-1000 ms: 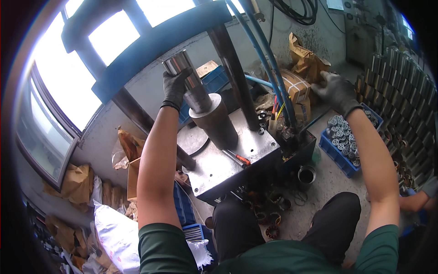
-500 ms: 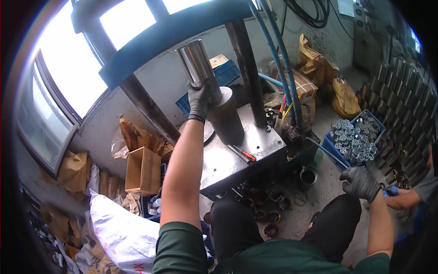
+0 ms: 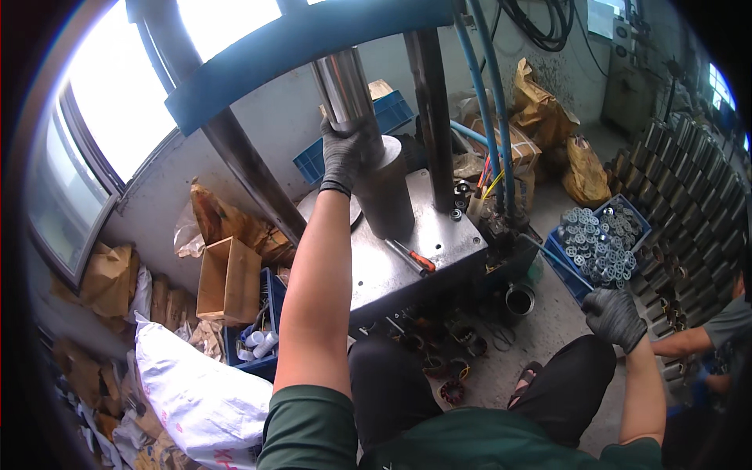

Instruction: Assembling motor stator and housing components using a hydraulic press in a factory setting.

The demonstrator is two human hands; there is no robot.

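Note:
My left hand point(image 3: 343, 153), in a dark glove, is stretched up and wrapped around the shiny steel ram point(image 3: 345, 86) of a press, just where it meets a wide grey metal cylinder point(image 3: 389, 200). That cylinder stands upright on the steel press table point(image 3: 427, 235). My right hand point(image 3: 615, 315), also gloved, hangs low at the right with its fingers curled. It is just below a blue crate point(image 3: 636, 219) full of metal rings. Whether it holds anything is hidden by the glove.
An orange-handled screwdriver point(image 3: 413, 258) lies on the press table. Blue hoses point(image 3: 487, 110) run down beside a column. Wound coil parts point(image 3: 439, 368) and a metal cup point(image 3: 518, 299) sit on the floor. A cardboard box point(image 3: 227, 278) and white sack point(image 3: 196, 392) are left. Another person's arm point(image 3: 697, 338) is at right.
My right hand has dropped from up by the hoses to low beside the blue crate. My left hand has stayed on the ram.

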